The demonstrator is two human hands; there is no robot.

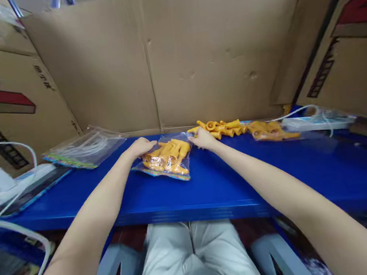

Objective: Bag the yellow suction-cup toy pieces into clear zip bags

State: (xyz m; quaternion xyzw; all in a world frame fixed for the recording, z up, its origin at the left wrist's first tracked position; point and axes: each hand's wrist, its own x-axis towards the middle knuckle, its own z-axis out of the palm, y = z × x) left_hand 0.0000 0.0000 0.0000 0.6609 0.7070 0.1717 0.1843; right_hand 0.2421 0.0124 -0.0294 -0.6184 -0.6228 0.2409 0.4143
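A clear plastic bag [171,156] filled with orange-yellow, hollow, finger-shaped pieces lies on the blue table, its coloured strip toward me. My left hand [142,146] is closed at the bag's upper left edge. At the upper right edge, my right hand [203,138] pinches the plastic, fingertips pointing inward. Just beyond the right hand is a loose pile of the same orange pieces [225,128]. Beside that pile lies another clear bag of orange pieces [271,130]. The fingertips of both hands are small and partly hidden.
Cardboard panels [210,54] wall in the back and sides of the blue table [191,199]. A flat clear bag with white contents [87,147] lies at left, near a white power strip [25,181] with cables. Another white strip [318,122] sits at right.
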